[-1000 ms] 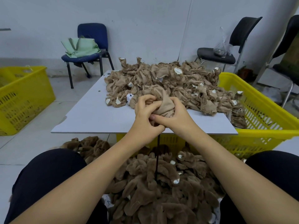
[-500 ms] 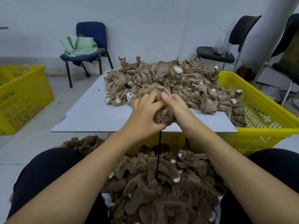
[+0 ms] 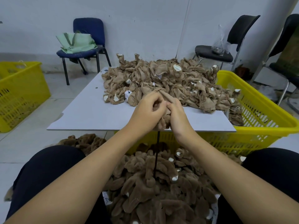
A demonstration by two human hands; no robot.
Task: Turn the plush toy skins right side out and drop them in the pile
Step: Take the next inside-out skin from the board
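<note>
Two forearms reach forward from the bottom edge, between dark-trousered knees. Below them, nearest the camera, lies the pile (image 3: 155,188) of furry brown skins already turned right side out, spread on the floor between the legs. A thin black rod (image 3: 156,156) runs up from the pile toward the hands. Both hands meet at the near edge of the white board (image 3: 90,113). The left hand (image 3: 148,113) has its fingers curled round a brown skin (image 3: 164,121), and the right hand (image 3: 177,114) pinches the same skin from the other side, thumb and fingers pressed into the fabric; fuzzy fur shows at the bottom of the skin, between the wrists. Just beyond the hands, a heap (image 3: 169,84) of tan inside-out skins covers the far half of the board and spills at the right into a yellow basket (image 3: 265,120). Another yellow basket (image 3: 21,94) stands on the floor at far left. Against the wall, a blue chair (image 3: 88,38) carries a green bag (image 3: 76,42), and a black chair (image 3: 233,42) holds a clear plastic bag (image 3: 219,46).
</note>
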